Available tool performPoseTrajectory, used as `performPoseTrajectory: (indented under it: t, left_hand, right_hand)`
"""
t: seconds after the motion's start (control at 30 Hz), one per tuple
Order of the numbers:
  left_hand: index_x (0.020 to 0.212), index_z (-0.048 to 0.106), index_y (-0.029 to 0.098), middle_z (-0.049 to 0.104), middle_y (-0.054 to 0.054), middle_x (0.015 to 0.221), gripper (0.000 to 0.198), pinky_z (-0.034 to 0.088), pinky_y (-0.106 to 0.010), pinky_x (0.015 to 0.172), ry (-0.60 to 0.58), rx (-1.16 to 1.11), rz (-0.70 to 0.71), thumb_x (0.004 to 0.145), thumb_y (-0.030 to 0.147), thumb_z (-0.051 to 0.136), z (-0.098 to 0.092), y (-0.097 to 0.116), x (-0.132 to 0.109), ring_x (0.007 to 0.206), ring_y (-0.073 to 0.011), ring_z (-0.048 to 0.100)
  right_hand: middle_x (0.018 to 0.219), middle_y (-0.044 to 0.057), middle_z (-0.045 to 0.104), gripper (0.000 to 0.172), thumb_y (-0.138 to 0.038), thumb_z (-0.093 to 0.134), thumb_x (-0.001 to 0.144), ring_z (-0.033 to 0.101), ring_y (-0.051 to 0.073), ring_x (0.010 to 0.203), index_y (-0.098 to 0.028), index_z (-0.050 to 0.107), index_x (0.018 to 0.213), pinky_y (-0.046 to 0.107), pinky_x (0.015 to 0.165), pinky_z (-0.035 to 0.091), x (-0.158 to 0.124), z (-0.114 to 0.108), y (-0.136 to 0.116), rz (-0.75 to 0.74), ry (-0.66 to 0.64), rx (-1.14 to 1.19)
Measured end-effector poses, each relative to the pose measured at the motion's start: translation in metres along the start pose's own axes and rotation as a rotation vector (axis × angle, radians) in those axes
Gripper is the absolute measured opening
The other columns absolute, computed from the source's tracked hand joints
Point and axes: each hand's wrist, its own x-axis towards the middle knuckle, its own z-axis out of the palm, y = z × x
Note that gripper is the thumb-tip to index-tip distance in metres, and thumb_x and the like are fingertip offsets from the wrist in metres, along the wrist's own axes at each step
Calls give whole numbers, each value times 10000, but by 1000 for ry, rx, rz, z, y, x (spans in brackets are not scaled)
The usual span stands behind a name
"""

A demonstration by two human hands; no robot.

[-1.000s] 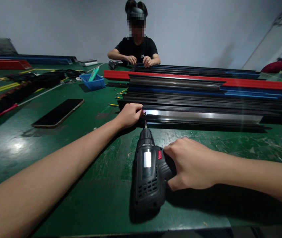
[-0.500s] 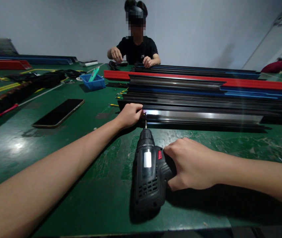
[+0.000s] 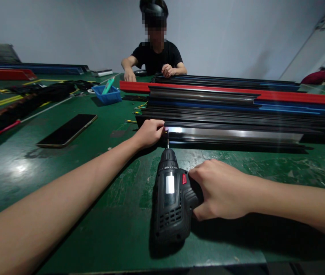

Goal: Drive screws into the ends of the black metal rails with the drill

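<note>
My right hand [image 3: 221,190] is wrapped round the grip of a black cordless drill [image 3: 172,198] that lies level above the green table [image 3: 65,183]. Its bit [image 3: 167,142] points away from me and meets the near side of a long black and silver metal rail [image 3: 231,135]. My left hand [image 3: 148,133] is closed on the left end of that rail, fingers right beside the bit. What the fingertips pinch there is hidden.
Behind the rail lie several long red, blue and black rails [image 3: 237,101]. A dark flat panel [image 3: 66,130] lies at the left, a blue tray [image 3: 106,94] further back. A person in a black shirt [image 3: 156,53] sits across the table. Black bundles and cables [image 3: 22,103] run along the far left.
My hands and the drill have not moved. The person opposite has lowered one hand to the table and tilted the head.
</note>
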Motion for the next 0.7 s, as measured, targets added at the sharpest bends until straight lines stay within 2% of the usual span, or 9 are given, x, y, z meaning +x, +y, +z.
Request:
performPoseTrajectory:
  t: [0.3, 0.7]
  left_hand:
    - [632, 584, 161, 610, -35, 629, 292, 309, -283, 626, -5, 26, -9, 864, 317, 499, 0, 1, 0, 639, -154, 494]
    - [593, 535, 168, 554, -16, 577, 299, 286, -281, 600, 18, 18, 6, 863, 296, 518, 0, 0, 1, 604, -141, 462]
  right_hand:
    - [597, 0, 572, 406, -567, 780, 674, 349, 123, 493, -179, 680, 735, 302, 456, 259, 1, 0, 0, 8, 0, -14]
    - [609, 9, 587, 399, -563, 780, 684, 385, 127, 501, -182, 684, 747, 299, 468, 264, 1, 1, 0, 10, -6, -11]
